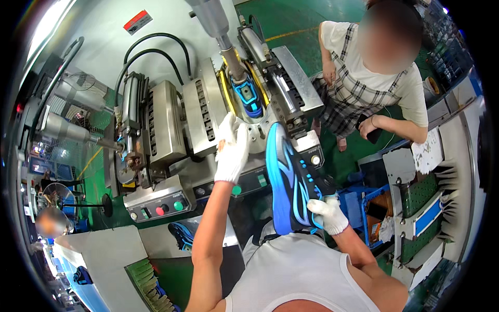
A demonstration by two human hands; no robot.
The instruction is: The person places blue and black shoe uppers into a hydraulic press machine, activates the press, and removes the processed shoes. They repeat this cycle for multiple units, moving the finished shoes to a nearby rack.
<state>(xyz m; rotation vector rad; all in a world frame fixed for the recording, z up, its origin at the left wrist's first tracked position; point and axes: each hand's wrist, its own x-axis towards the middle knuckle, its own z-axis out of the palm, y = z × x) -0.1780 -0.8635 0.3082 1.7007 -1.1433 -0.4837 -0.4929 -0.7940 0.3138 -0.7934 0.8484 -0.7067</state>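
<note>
Steadying the shoe [292, 179], presumably, my right hand [328, 214] is gripping its rear; my left hand [232, 151] (fingers loosely extended) is sitting by the machine [201, 110].

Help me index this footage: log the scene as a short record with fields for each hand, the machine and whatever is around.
Left hand: gloved in white, fingers extended beside the machine; nothing visibly held, contact unclear
Right hand: gloved in white, gripping the heel end of a blue-and-black shoe
Shoe position: toe pointing away from the wearer, sole toward the left
In machine: second shoe beneath a metal rod
Controls: red button, green button
Nearby: co-worker standing at right, holding a dark object
</note>
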